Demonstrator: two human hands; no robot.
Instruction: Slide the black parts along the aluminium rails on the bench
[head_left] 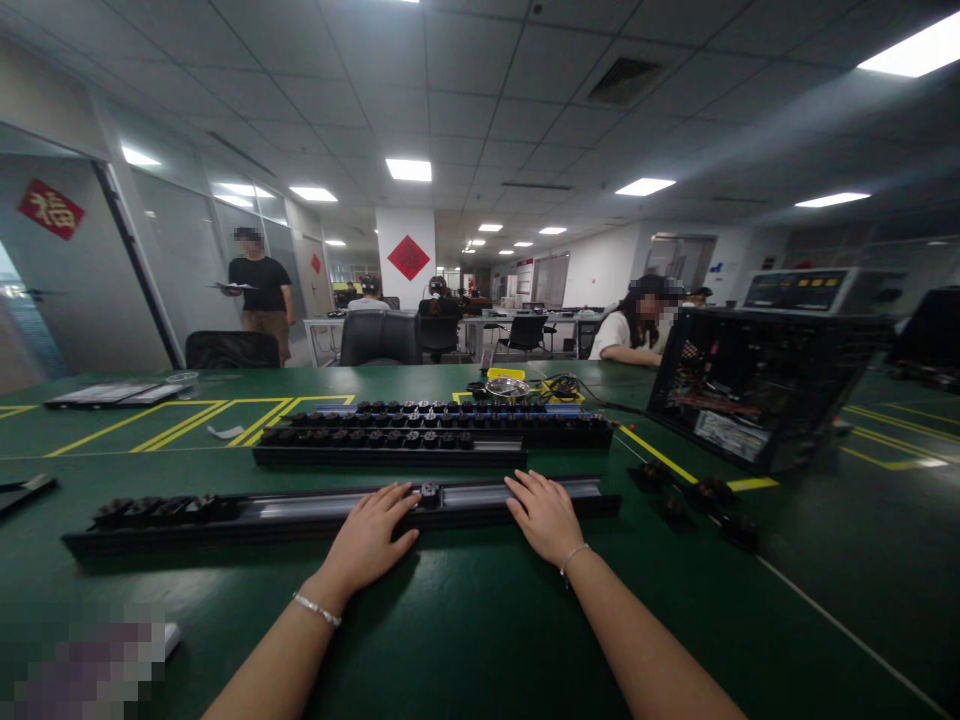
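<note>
A long black track (292, 525) with a silvery inner strip lies crosswise on the table before me. My left hand (369, 535) rests over its near edge with fingers stretched out, palm down. Its fingertips are right beside a small black block (430, 494) seated in the channel, and whether they touch it I cannot tell. Farther right, my right hand (545, 515) lies on the same track, fingers extended and slightly apart. Several similar dark blocks (154, 510) sit in a row at the track's left end. Neither hand is wrapped around anything.
Behind lie more tracks (390, 457) filled with dark blocks. An open computer case (757, 390) stands at the right, with several loose black parts (675, 500) nearby. A metal dish (508, 387) and cables (562, 388) are farther back. A person (622, 330) sits across the table.
</note>
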